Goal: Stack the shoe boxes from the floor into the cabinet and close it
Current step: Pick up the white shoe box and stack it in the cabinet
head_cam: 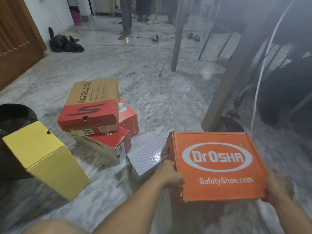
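Two hands hold the orange box lifted off the floor, lid level: the left hand curls over its left edge, the right hand clasps the right near corner, likely so it carries flat. Beside it a grey box lies; further left sit the red stack and yellow box. Open floor lies ahead; no cabinet shows.

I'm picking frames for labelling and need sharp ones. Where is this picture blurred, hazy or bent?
Head view: the right hand is motion-blurred, while the left hand and the orange Dr.Osha box print stay readable; grey haze veils the upper right around the table legs; a glare spot shines on the marble floor; wide-angle distortion bends straight edges near the borders.
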Tool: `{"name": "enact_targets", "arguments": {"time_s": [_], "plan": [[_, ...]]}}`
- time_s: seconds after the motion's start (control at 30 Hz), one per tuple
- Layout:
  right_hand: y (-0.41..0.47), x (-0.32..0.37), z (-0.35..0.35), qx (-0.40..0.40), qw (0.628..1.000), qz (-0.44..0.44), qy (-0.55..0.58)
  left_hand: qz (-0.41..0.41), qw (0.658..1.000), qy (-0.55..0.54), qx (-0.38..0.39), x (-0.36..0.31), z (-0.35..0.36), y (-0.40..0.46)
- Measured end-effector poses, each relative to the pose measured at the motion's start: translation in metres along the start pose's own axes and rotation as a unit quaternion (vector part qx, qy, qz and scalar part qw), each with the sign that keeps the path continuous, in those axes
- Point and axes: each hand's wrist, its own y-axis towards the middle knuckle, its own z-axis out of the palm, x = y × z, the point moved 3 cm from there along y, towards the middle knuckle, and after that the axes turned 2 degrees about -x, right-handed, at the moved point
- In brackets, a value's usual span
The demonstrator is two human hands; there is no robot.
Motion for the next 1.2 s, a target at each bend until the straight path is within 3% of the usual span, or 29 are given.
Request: {"name": "enact_targets", "arguments": {"time_s": [0.23, 0.5, 0.6, 0.73, 0.8, 0.9, 1.03, 1.2], "plan": [[0.007, -0.035, -0.014, -0.026, 0.998, 0.040, -0.049, -0.091, 0.987, 0.060, 0.115, 0.012, 0.041, -0.011], [-0.021, -0.021, 0.025, 0.028, 0.997, -0.023, -0.068, -0.178, 0.965, 0.089, 0.171, 0.027, 0.040, -0.013], [-0.033, -0.012, 0.039, 0.056, 0.995, -0.040, -0.074, -0.168, 0.976, 0.090, 0.106, 0.030, 0.028, -0.008], [-0.046, 0.019, 0.059, 0.033, 0.979, -0.075, -0.186, -0.164, 0.981, 0.057, -0.084, 0.043, -0.004, 0.007], [-0.056, 0.046, 0.072, 0.022, 0.963, -0.145, -0.228, -0.174, 0.969, -0.004, -0.176, 0.048, -0.019, 0.011], [-0.079, 0.093, 0.098, 0.068, 0.937, -0.289, -0.183, -0.210, 0.937, -0.105, -0.259, 0.056, -0.037, 0.020], [-0.119, 0.146, 0.147, 0.227, 0.892, -0.378, -0.102, -0.222, 0.918, -0.186, -0.269, 0.074, -0.051, 0.038], [-0.141, 0.186, 0.194, 0.315, 0.844, -0.412, -0.135, -0.240, 0.914, -0.253, -0.209, 0.080, -0.064, 0.037]]}}
